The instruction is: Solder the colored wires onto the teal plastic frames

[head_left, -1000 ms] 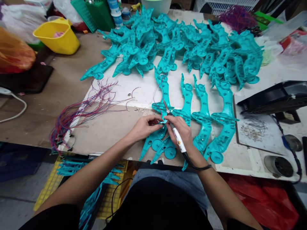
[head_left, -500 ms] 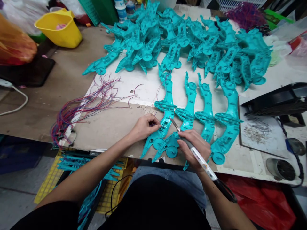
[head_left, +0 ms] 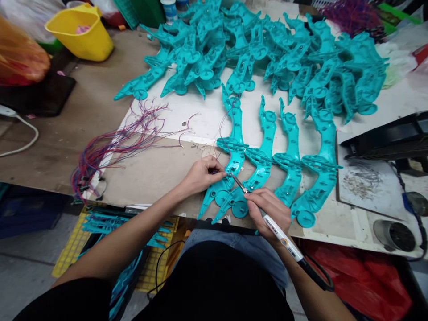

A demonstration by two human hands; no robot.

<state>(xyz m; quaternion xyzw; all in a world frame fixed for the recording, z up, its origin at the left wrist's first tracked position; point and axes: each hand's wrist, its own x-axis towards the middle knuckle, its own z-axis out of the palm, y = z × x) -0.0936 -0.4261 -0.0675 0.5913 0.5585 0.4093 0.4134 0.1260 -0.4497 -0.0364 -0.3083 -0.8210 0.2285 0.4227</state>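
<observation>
Right hand [head_left: 270,210] grasping soldering iron [head_left: 278,234]; left hand [head_left: 204,175] pinching thin wire [head_left: 220,128], probably being soft, needing hold near end.

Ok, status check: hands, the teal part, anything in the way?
Right hand gripping iron, pointed into leftmost front part. Left hand fingertips there too, grip unclear. Next part crowds its right side.

Dark capitals run along the white barrel of the soldering iron [head_left: 276,229] in the right hand [head_left: 270,213]; they seem to begin "LES", the rest too blurred to read. The blue-and-white tub [head_left: 170,12] at the back carries a label, its print too small to make out.
</observation>
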